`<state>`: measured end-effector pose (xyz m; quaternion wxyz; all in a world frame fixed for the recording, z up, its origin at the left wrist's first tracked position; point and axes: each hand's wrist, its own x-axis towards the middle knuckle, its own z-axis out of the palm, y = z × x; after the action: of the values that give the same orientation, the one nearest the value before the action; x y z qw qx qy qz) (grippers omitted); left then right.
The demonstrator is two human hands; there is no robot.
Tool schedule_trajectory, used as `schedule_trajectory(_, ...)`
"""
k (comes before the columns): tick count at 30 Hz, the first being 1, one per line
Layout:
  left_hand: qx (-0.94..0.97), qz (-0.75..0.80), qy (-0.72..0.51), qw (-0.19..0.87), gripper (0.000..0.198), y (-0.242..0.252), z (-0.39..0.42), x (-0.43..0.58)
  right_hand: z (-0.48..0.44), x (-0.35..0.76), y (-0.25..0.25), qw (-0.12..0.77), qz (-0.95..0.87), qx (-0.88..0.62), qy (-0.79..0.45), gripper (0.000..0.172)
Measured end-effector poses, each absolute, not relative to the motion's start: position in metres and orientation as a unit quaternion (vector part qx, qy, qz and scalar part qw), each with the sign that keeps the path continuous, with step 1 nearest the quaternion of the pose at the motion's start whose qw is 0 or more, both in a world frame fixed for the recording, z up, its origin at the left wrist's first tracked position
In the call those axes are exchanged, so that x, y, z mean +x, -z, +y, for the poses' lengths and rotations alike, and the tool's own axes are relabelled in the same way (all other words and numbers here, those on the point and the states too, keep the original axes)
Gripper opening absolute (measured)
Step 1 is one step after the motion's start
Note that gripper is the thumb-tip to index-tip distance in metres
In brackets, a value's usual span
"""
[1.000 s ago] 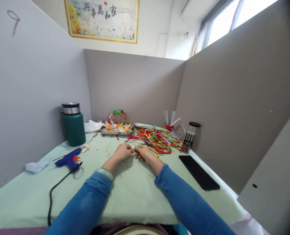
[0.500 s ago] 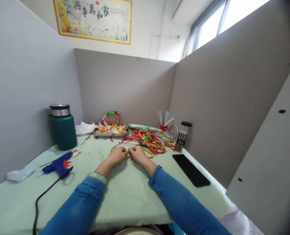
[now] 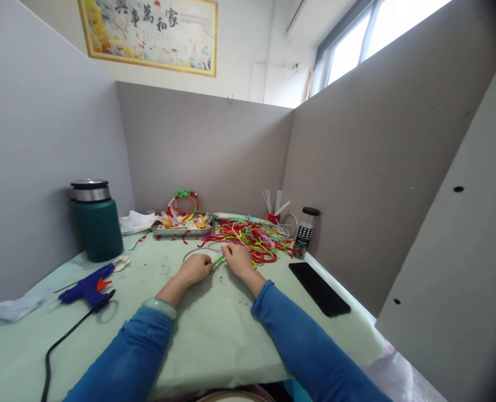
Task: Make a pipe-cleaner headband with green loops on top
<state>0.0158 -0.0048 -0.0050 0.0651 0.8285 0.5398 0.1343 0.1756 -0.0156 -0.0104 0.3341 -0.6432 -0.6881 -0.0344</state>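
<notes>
Left hand [image 3: 196, 268] and right hand [image 3: 237, 259] each pinch an end of a green strip [image 3: 219, 259], low over the table [image 3: 223, 335]; loosened fingertips could drop it, or the tangled pile [image 3: 258, 234] just beyond could snag it

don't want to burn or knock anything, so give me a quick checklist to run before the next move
1. Green piece secured: ok, it spans the gap between the fingertips of the left hand and right hand.
2. Glue gun away from the hands: ok, it lies on the table, off to the left.
3. Glue gun cool: cannot tell, nothing visible shows its heat.
4. Cord clear of the left sleeve: ok, it runs to the left of it.
5. Colourful strips sorted: not ok, they lie in a tangled pile beyond the right hand.
6. Green bottle upright: ok, standing with its lid on.
</notes>
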Motion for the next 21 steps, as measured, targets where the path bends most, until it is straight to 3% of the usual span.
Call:
schedule_trajectory(7, 0.838, 0.524, -0.140, 0.054, 0.028, 0.005, -0.007, 0.015, 0.000, 0.257, -0.004, 0.469, -0.478, -0.736, 0.100, 0.028)
schedule_trajectory(15, 0.839, 0.517, -0.152, 0.080, 0.028, 0.005, -0.006, 0.014, 0.011, 0.297, 0.014, 0.367, -0.419, -0.830, -0.008, 0.034)
schedule_trajectory(21, 0.843, 0.513, -0.150, 0.067, 0.027, 0.005, -0.007, 0.014, 0.012, 0.290, 0.015, 0.356, -0.452, -0.817, 0.025, 0.039)
